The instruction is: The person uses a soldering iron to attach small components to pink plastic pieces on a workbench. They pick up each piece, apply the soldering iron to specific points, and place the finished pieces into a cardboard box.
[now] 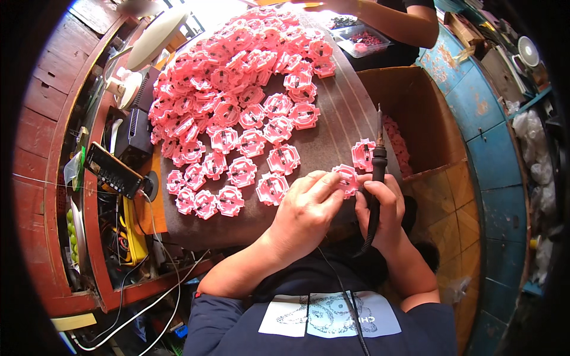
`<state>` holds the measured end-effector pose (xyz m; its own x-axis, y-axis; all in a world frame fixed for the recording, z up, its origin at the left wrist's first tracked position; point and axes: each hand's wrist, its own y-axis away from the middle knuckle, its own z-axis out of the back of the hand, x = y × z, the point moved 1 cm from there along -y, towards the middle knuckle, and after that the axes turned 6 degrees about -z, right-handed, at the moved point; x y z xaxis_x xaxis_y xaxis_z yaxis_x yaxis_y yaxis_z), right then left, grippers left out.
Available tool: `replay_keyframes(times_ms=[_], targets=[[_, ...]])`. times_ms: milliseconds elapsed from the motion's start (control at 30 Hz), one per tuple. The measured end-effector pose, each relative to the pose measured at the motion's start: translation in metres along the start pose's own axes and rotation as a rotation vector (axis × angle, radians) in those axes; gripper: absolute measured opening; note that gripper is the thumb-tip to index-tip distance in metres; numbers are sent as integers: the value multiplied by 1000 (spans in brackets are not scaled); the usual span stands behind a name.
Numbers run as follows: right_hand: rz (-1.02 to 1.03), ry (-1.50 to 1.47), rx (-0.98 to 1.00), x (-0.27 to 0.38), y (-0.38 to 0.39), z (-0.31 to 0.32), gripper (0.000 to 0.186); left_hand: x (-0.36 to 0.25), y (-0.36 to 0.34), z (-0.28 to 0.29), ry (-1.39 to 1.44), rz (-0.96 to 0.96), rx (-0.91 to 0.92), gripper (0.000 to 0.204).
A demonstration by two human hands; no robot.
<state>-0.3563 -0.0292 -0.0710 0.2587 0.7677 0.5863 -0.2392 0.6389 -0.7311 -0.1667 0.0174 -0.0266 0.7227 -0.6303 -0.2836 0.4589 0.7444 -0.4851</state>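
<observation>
My left hand (306,210) has its fingers closed on a pink plastic piece (345,180) at the right front of the dark board (332,118). My right hand (386,213) grips a black soldering iron (379,157), its metal tip upright, with the thumb beside that piece. Another pink piece (361,155) lies just left of the iron's shaft. Several similar pieces (228,140) with dark centres lie spread and heaped over the board's left and back.
A cardboard box (433,118) with pink pieces stands right of the board. A co-worker's arm (392,24) is at the back, near a clear plastic container (362,41). A lamp (154,32), phone (111,170) and cables (160,249) are at left; blue cabinets (499,225) at right.
</observation>
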Motion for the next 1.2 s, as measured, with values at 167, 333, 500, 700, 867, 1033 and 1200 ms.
replay_keyframes(times_ms=[167, 333, 500, 700, 867, 1033, 1200], targets=[[12, 7, -6, -5, 3, -1, 49, -7, -5, 1, 24, 60, -83, 40], [10, 27, -2, -3, 2, 0, 50, -19, 1, -19, 59, 165, -178, 35], [20, 30, 4, -6, 3, -1, 50, -11, 1, -28, 36, 89, -244, 28], [11, 16, -3, -6, 3, -3, 48, -14, -2, -28, 41, 143, -235, 24], [-25, -35, -30, -2, 7, 3, 44, -10, -7, -22, -53, 146, -261, 16], [-76, -1, -59, -5, 20, 17, 46, 23, -62, 6, -48, 140, -184, 9], [-67, -15, -55, -2, 18, 13, 47, 111, -128, -17, -248, 148, 67, 12]])
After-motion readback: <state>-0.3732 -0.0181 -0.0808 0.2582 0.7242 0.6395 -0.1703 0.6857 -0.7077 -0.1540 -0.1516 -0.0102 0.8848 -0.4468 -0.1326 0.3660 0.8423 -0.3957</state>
